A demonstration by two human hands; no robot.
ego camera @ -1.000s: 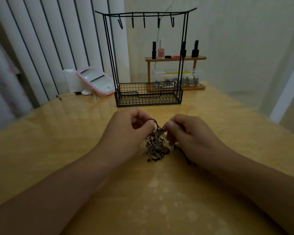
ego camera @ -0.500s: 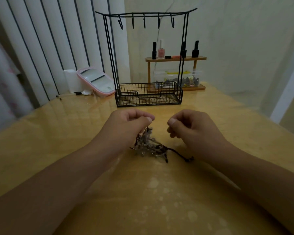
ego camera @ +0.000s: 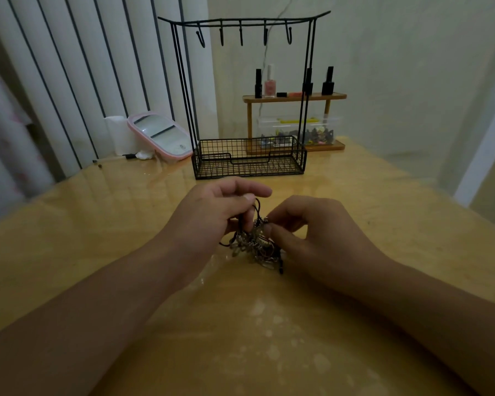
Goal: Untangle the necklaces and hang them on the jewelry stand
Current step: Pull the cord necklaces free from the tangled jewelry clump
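The untangling step is in hand, and by the look of it only at its start: the tangled clump of silver chain and dark cord necklaces (ego camera: 253,241) lies as 1 knot on the glossy yellow wooden bench (ego camera: 383,224), between the 2 hands, and all 5 hooks of the black wire jewelry stand (ego camera: 247,98) behind it are bare. The left hand (ego camera: 212,212) has curled fingers pinching a dark cord loop lifted above the clump. The right hand (ego camera: 312,235) pinches chain links at the clump's right side. Next, I judge, 1 strand must be drawn gently free without tightening the knot.
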